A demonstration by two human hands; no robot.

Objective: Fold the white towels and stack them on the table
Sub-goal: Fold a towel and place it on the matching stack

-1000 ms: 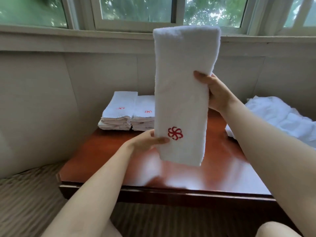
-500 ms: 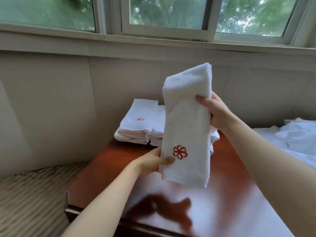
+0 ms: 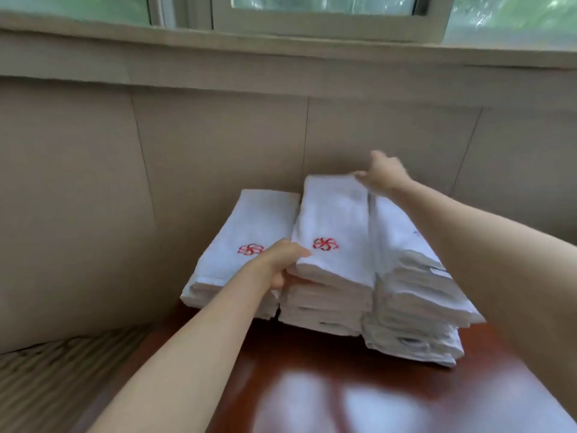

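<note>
White folded towel (image 3: 335, 232) (red flower mark up) lies atop the middle stack (image 3: 324, 307) at the bench's (image 3: 312, 385) twelve o'clock; left hand (image 3: 278, 264) grips its near corner, right hand (image 3: 382, 175) pinches the far corner.

2 bare forearms, no sleeves; left hand (image 3: 278, 264) and right hand (image 3: 382, 175) without rings or gloves.

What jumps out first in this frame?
Three stacks of folded white towels at the far edge of the glossy reddish table, against the wall. The top towel of the middle stack, with a red flower logo, is pinched by the left hand at its near corner and by the right hand at its far end. The left stack shows the same logo.
</note>
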